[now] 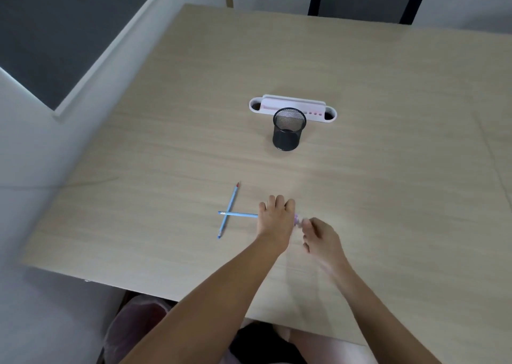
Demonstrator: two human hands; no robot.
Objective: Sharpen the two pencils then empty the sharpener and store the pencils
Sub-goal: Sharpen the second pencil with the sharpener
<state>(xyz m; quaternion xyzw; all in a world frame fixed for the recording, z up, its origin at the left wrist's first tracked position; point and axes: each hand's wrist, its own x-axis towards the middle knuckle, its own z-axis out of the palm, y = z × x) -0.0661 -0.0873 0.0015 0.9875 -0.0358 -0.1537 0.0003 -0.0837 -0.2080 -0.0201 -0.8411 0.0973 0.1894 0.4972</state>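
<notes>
Well short of the mesh cup (289, 129), I judge sharpening is underway — my left hand (274, 219) grips one blue pencil (238, 214) lying across the other pencil (229, 211), my right hand (318, 233) pinches the blurred sharpener (297, 221) — next, twist steadily.
</notes>
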